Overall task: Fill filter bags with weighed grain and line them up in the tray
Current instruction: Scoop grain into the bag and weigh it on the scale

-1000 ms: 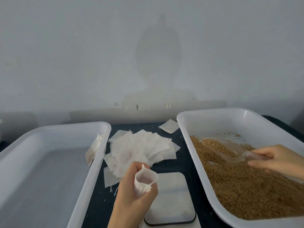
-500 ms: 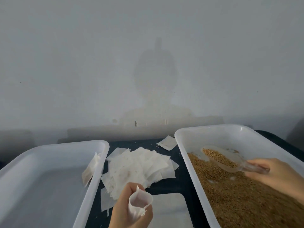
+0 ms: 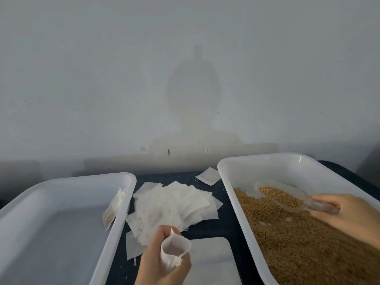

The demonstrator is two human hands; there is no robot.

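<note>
The left hand point(image 3: 162, 262) and the white scale point(image 3: 213, 262) beneath it are cut off by the bottom edge. The right hand point(image 3: 349, 217) runs out at the right edge, its grip covering the scoop point(image 3: 287, 198) handle. Both trays continue beyond view.

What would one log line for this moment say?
left hand: holds open filter bag | right hand: holds scoop of grain over grain tray | pour: not yet

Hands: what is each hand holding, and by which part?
The left hand grips an open filter bag around its lower body, mouth up. The right hand holds a clear scoop of grain by its handle, above the grain tray.
</note>
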